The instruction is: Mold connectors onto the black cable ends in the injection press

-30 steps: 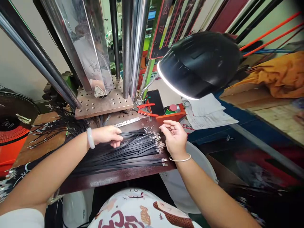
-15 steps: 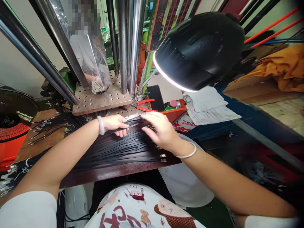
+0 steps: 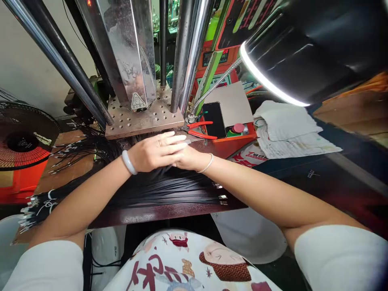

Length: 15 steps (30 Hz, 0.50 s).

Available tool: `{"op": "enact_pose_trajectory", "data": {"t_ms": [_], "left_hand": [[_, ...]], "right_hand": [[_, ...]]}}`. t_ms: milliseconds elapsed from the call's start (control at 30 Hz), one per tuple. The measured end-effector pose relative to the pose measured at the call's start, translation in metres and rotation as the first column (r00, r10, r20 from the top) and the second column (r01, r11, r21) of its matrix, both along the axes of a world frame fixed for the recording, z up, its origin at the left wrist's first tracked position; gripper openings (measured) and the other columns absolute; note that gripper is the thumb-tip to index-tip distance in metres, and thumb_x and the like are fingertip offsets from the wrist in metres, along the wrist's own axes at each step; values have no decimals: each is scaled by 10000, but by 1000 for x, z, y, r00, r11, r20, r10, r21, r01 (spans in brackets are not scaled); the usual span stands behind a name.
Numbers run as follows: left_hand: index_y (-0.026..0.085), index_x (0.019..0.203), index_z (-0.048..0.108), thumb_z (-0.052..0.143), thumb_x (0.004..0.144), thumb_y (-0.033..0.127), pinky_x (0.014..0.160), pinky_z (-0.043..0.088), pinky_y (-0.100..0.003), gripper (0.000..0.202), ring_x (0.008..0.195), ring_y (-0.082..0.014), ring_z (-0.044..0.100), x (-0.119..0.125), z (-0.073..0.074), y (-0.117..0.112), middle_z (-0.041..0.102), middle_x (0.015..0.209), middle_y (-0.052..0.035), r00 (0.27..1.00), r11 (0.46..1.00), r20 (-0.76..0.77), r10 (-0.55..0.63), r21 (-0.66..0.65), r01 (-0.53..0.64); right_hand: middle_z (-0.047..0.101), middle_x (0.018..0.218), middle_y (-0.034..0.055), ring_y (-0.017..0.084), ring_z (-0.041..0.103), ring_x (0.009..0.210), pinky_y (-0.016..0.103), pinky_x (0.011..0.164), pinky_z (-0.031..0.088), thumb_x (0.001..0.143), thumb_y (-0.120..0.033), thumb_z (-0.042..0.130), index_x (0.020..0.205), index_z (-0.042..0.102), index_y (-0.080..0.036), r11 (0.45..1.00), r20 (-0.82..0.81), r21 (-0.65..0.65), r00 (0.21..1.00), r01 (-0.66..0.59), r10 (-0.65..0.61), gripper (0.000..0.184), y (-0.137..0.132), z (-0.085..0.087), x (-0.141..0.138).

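Observation:
My left hand (image 3: 157, 152) lies across my right hand (image 3: 189, 158) in front of the press. Its fingers are stretched out and lie close together over the right hand's fingers. Those right fingers are hidden, so whatever they may hold does not show. A small piece of a flat grey strip (image 3: 188, 141) peeks out just beyond the hands. Beneath and in front of them, a layer of thin black cables (image 3: 172, 192) spreads over the dark red table (image 3: 145, 215). Small metal plugs (image 3: 223, 197) show at the cables' right ends.
Behind the hands stands the press's perforated metal plate (image 3: 145, 123), with thick steel posts. Red-handled pliers (image 3: 201, 130), a black phone (image 3: 214, 120) and a red push button (image 3: 238, 128) sit to its right. A lit black lamp (image 3: 303, 52) overhangs the right; a fan (image 3: 27, 137) stands left.
My left hand has gone from a pinch on a pale metal strip to lying flat over my right hand. The right hand has moved left. The camera view has shifted as well.

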<state>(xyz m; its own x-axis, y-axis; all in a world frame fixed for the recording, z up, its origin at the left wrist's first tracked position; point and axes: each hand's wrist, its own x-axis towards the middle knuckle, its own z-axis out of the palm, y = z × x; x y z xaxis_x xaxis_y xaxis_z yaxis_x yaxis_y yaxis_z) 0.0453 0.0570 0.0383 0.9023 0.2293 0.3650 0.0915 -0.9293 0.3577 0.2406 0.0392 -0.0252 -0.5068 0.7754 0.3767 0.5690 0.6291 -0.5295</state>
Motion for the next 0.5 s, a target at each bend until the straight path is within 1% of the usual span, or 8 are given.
{"op": "enact_pose_trajectory", "data": {"t_ms": [67,100,167,200,300,367,433,500], "left_hand": [[173,1041,696,478,961,412,1059,427,-389,333,1142,-214,608,0,-4,2,690,1117,-90,980,979,117,160,-144,-142],[151,1030,693,491,952,427,995,469,-344,350,1063,-205,641,-2,-6,4,701,1071,-97,950,946,159,270,-226,-231],[130,1001,694,518,931,436,877,499,-270,360,936,-182,664,-7,-14,7,713,999,-92,881,862,169,442,-352,-365],[128,974,699,533,919,432,834,497,-252,350,886,-172,663,-8,-19,8,716,960,-81,861,831,147,487,-382,-405],[129,859,712,584,871,376,734,484,-238,278,744,-150,639,-9,-36,10,704,806,-49,860,794,45,508,-412,-447],[124,787,711,603,837,328,717,480,-247,237,732,-151,626,-7,-45,10,689,789,-55,862,784,23,506,-430,-448],[117,762,712,605,815,315,712,486,-252,231,745,-158,624,-4,-47,10,685,806,-66,834,738,40,551,-489,-465],[108,795,719,611,801,348,677,493,-249,262,721,-161,627,-1,-45,8,689,789,-62,783,650,47,621,-589,-480]], "right_hand": [[633,1076,158,292,533,1055,447,913,441,857,-255,596,1084,631,-103,999,235,17,972,28,-31,275,8,-4,2],[623,1064,169,303,523,1040,451,893,437,858,-235,600,1079,635,-95,999,335,27,941,46,-52,264,9,-7,6],[612,1035,159,295,515,1001,427,861,430,877,-201,574,1083,644,-109,997,417,14,905,80,-78,235,6,-12,14],[610,1023,147,284,513,988,412,855,426,890,-189,552,1091,644,-121,998,423,-6,904,62,-54,231,2,-13,18],[612,983,120,261,525,957,391,852,425,884,-180,555,1065,649,-146,995,345,-97,938,-8,41,207,-14,-12,22],[624,943,95,245,549,926,378,839,442,840,-199,620,990,647,-158,983,219,-181,974,-24,64,157,-21,-6,21],[632,944,80,238,567,918,380,842,458,785,-229,681,953,620,-163,979,45,-200,998,49,-41,191,-21,-1,16],[637,1007,83,243,575,948,402,877,462,730,-251,719,986,588,-165,970,-130,-200,978,134,-162,300,-15,0,8]]}}
